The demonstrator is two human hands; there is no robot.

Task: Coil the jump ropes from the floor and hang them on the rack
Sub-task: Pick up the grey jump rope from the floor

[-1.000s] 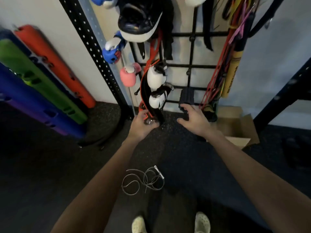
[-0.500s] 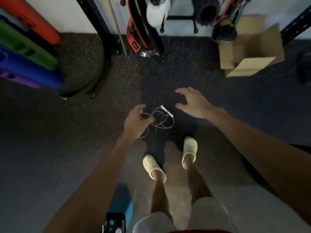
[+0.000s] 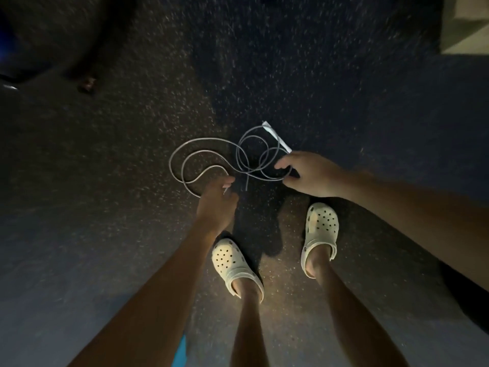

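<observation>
A thin grey jump rope [image 3: 209,141] lies in loose, tangled loops on the dark speckled floor, its white handle [image 3: 277,136] pointing up and right. My left hand [image 3: 215,205] reaches down to the near side of the left loops, fingertips pinched together on the cord. My right hand [image 3: 311,174] is at the right side of the tangle, just below the handle, thumb and fingers closed around the rightmost loop. The rack is out of view.
My feet in cream clogs [image 3: 234,263] [image 3: 321,230] stand just behind the rope. A cardboard box [image 3: 467,25] sits at the top right corner. A dark curved object [image 3: 88,53] lies on the floor at the upper left.
My view dropped from the rack to the floor. Both hands came down from the rack to the rope; the right hand moved in and closed on the right loops, the left on the near cord.
</observation>
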